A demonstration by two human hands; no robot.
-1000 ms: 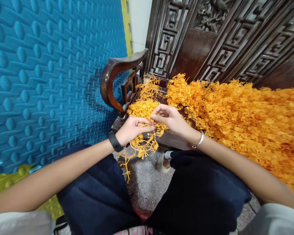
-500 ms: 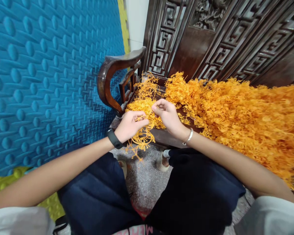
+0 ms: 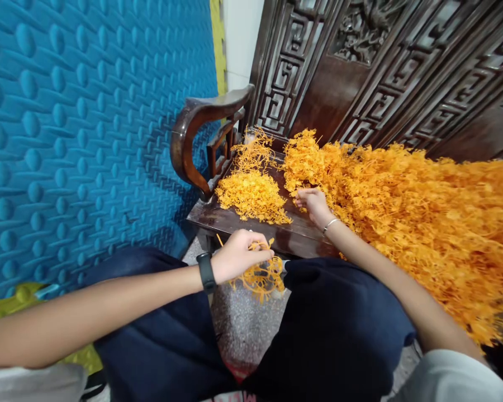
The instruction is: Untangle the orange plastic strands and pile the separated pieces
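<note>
My left hand [image 3: 243,255] is closed on a loose orange plastic sprue [image 3: 262,279], a tangle of thin branching stems that hangs over the floor between my knees. My right hand [image 3: 313,206] is by the left edge of a large heap of orange plastic pieces [image 3: 411,212]. Its fingers are curled together, and what they hold, if anything, is too small to make out. Between the hands and the armrest lies a smaller yellow-orange pile of bits [image 3: 254,195] on the dark wooden seat [image 3: 272,237]. Behind it sits a looser tangle of stems [image 3: 254,152].
A curved wooden armrest [image 3: 184,139] rises at the seat's left end. The carved wooden backrest [image 3: 331,95] stands behind the heaps. Blue foam matting [image 3: 88,139] covers the left side, and speckled floor [image 3: 251,324] shows between my legs.
My hands have moved apart. The left came down and toward me with the sprue, leaving the small pile uncovered; the right went right to the large heap's edge.
</note>
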